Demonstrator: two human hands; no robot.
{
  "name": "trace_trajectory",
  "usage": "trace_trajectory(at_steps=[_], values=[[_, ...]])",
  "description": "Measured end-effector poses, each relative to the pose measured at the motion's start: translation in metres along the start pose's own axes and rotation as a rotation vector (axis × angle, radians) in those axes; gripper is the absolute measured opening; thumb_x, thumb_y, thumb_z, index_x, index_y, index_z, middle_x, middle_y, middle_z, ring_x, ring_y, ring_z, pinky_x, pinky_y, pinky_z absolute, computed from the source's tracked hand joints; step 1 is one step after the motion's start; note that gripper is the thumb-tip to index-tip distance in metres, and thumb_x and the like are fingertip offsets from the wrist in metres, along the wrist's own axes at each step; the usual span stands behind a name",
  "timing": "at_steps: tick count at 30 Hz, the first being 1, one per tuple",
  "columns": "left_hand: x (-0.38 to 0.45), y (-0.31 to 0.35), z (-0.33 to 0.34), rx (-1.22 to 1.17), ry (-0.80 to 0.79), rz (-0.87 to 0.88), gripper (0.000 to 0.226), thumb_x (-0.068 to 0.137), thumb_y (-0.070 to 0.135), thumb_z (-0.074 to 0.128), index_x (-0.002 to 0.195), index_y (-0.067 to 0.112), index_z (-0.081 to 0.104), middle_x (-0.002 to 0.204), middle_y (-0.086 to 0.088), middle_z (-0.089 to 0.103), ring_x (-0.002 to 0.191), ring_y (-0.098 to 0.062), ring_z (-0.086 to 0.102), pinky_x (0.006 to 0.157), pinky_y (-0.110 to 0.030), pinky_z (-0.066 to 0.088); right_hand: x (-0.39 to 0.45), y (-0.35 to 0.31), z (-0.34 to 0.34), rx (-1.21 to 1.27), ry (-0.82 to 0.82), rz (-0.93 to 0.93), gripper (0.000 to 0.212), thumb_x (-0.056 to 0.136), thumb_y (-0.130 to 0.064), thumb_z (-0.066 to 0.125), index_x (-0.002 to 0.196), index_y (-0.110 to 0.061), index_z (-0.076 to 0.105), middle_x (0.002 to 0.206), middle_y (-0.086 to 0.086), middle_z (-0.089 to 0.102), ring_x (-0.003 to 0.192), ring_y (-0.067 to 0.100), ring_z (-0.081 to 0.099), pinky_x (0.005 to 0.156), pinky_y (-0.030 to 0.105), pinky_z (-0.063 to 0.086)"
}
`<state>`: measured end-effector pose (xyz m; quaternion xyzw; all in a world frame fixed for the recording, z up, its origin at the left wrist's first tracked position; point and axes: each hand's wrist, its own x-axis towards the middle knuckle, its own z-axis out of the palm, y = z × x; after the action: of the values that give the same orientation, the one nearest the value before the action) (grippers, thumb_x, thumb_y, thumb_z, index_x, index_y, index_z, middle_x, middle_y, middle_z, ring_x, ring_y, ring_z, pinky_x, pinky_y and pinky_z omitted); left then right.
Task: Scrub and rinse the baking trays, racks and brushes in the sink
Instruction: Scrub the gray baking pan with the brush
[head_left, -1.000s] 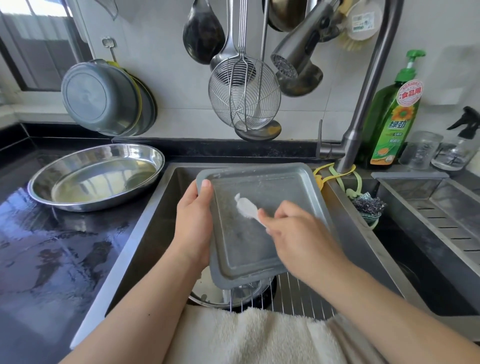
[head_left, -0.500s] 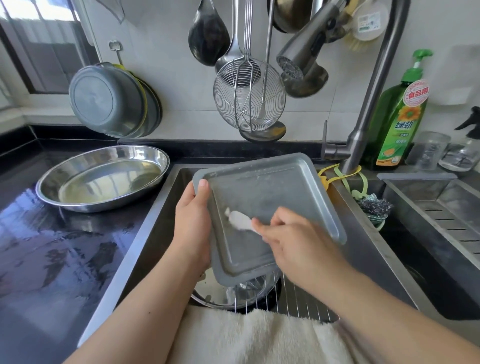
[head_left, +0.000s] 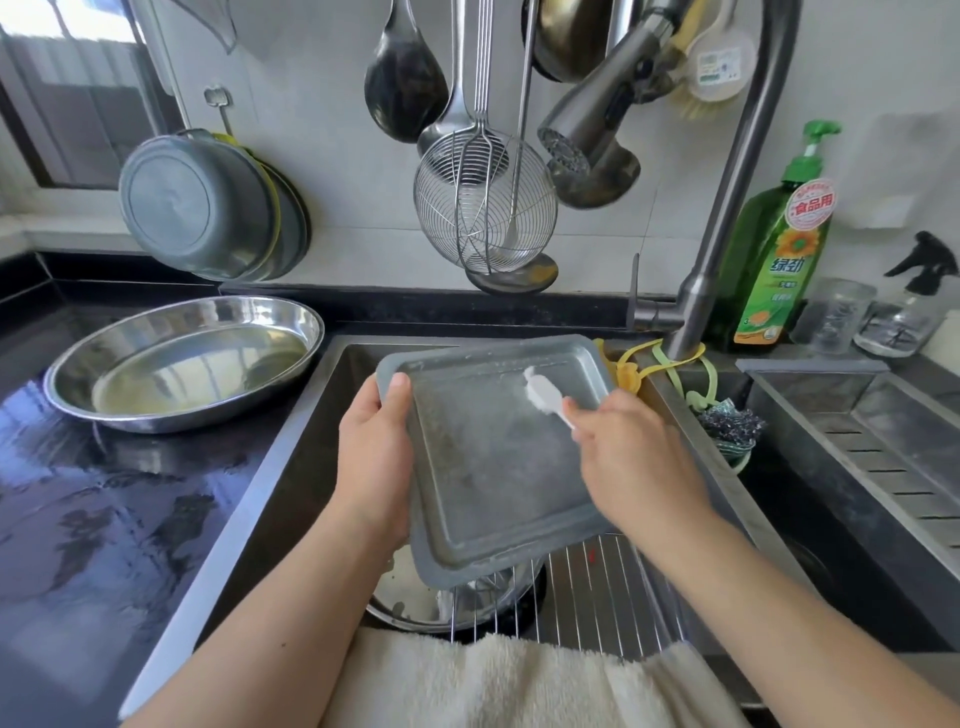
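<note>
A grey rectangular baking tray (head_left: 493, 467) is held tilted over the sink (head_left: 291, 467). My left hand (head_left: 376, 457) grips its left edge, thumb on the rim near the top corner. My right hand (head_left: 631, 462) holds a small white brush (head_left: 540, 391) by its handle, with the brush head pressed on the tray's upper right area. Under the tray a wire rack (head_left: 587, 592) and a round metal dish (head_left: 441, 597) lie in the sink, partly hidden.
An oval steel pan (head_left: 182, 364) sits on the wet black counter (head_left: 78, 519) at left. The faucet (head_left: 727, 208) rises at right, beside a green soap bottle (head_left: 779, 244). Ladles and a wire skimmer (head_left: 483, 208) hang above. A white towel (head_left: 493, 680) drapes the sink's front edge.
The brush has swept from the tray's left-middle up to its upper right. The tray's tilt has shifted slightly in my left hand.
</note>
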<state>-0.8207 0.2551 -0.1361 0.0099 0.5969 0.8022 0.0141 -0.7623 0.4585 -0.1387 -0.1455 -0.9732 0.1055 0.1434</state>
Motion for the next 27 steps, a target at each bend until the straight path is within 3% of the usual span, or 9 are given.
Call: trace_trajectory(at_steps=[5,9,12,18,23,27], values=[[0.003,-0.005,0.0,0.049,-0.004,-0.035,0.021,0.106,0.014,0.055,0.107,0.022,0.074,0.106,-0.008,0.078,0.099,-0.028,0.076,0.084,-0.046,0.063,-0.023,-0.023,0.008,0.225,-0.142,-0.17,0.03,0.105,-0.041,0.044,0.13,-0.037,0.062,0.092,-0.008,0.05,0.075,0.012,0.055,0.065,0.042,0.053],[0.004,-0.007,-0.001,0.057,0.014,-0.033,0.021,0.107,0.015,0.054,0.108,0.024,0.073,0.104,-0.003,0.078,0.097,-0.023,0.076,0.08,-0.042,0.062,0.005,0.007,0.001,0.122,0.0,-0.035,0.042,0.107,-0.027,0.045,0.146,-0.042,0.051,0.094,-0.006,0.046,0.083,0.022,0.054,0.069,0.044,0.053],[0.003,-0.006,0.0,0.069,0.029,-0.027,0.022,0.106,0.013,0.053,0.108,0.023,0.072,0.102,-0.003,0.078,0.093,-0.021,0.076,0.071,-0.034,0.06,0.002,0.018,0.002,0.193,-0.018,-0.006,0.04,0.105,-0.027,0.05,0.144,-0.038,0.055,0.091,-0.01,0.045,0.083,0.016,0.053,0.07,0.039,0.053],[0.001,-0.004,0.001,0.066,0.008,-0.04,0.018,0.107,0.017,0.054,0.11,0.02,0.072,0.104,-0.005,0.078,0.095,-0.023,0.077,0.075,-0.038,0.062,0.003,0.011,0.001,0.047,0.054,0.101,0.046,0.103,-0.014,0.046,0.146,-0.031,0.048,0.109,-0.001,0.049,0.09,0.025,0.056,0.065,0.037,0.049],[0.002,-0.003,0.0,0.037,0.056,-0.042,0.019,0.107,0.018,0.055,0.104,0.021,0.073,0.105,-0.008,0.078,0.102,-0.03,0.074,0.089,-0.048,0.061,-0.017,-0.02,0.011,0.113,-0.107,-0.156,0.053,0.102,-0.018,0.05,0.147,-0.045,0.041,0.098,-0.009,0.044,0.078,0.017,0.054,0.066,0.042,0.055],[0.001,-0.003,-0.002,0.022,0.082,-0.026,0.02,0.107,0.018,0.054,0.104,0.021,0.073,0.107,-0.01,0.077,0.103,-0.031,0.074,0.093,-0.051,0.06,0.003,0.008,0.001,0.017,-0.012,0.081,0.049,0.104,-0.013,0.047,0.15,-0.031,0.042,0.104,-0.004,0.044,0.076,0.019,0.057,0.058,0.036,0.053]])
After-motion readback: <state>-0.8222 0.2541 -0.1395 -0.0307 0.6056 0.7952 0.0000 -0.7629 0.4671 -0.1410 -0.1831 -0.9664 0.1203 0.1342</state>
